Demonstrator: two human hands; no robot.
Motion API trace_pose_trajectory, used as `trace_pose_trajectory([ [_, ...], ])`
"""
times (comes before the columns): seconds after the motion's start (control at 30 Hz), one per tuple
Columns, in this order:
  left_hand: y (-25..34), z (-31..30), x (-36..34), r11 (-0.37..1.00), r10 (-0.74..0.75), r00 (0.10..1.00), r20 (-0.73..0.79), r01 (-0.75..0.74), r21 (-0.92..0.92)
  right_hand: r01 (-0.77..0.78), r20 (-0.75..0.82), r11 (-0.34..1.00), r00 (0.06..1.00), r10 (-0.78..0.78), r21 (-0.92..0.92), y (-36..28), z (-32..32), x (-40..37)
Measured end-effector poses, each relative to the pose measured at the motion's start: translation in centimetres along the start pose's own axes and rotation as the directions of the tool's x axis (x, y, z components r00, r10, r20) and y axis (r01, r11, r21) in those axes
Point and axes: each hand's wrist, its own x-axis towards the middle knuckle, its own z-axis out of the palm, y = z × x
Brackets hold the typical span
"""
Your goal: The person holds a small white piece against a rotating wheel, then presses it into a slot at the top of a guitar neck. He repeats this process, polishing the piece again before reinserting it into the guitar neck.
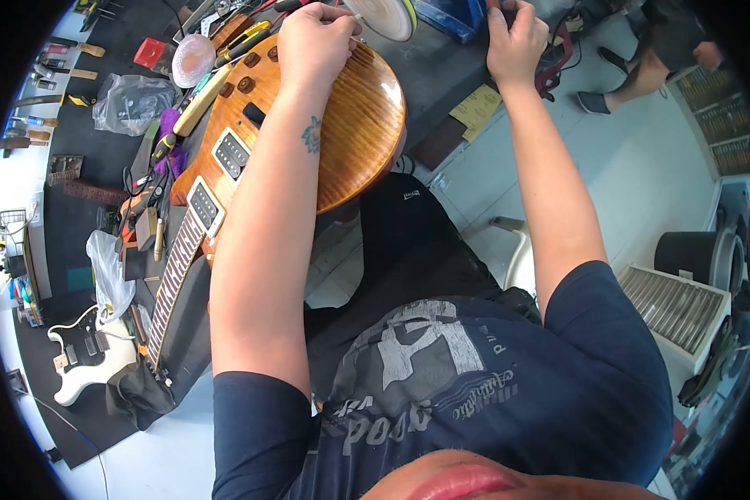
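An amber electric guitar [354, 125] lies on the dark workbench, its neck [175, 283] pointing toward the lower left. My left hand [315, 42] is over the guitar body's far edge, fingers curled together; what they hold, if anything, is hidden. Just right of it is a round disc [387, 15] with a yellow-green rim, cut by the frame's top. My right hand [517, 46] is raised beyond the body's right side, with thumb and fingers closed round a small brown object [493, 5], mostly out of frame.
Tools, a plastic bag [133, 104] and a red box [150, 52] lie left of the guitar. A white guitar body [96, 358] rests at lower left. Yellow paper [476, 112] lies at the bench edge. Another person's leg [633, 83] shows at upper right.
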Motion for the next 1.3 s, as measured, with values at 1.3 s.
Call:
trace_pose_trajectory([
  [1.3,0.29,-0.21,-0.09,1.0,0.012,0.998,0.059,-0.013,0.026,0.008,0.004,1.0,1.0,-0.008,0.007,-0.07,-0.1,0.14],
])
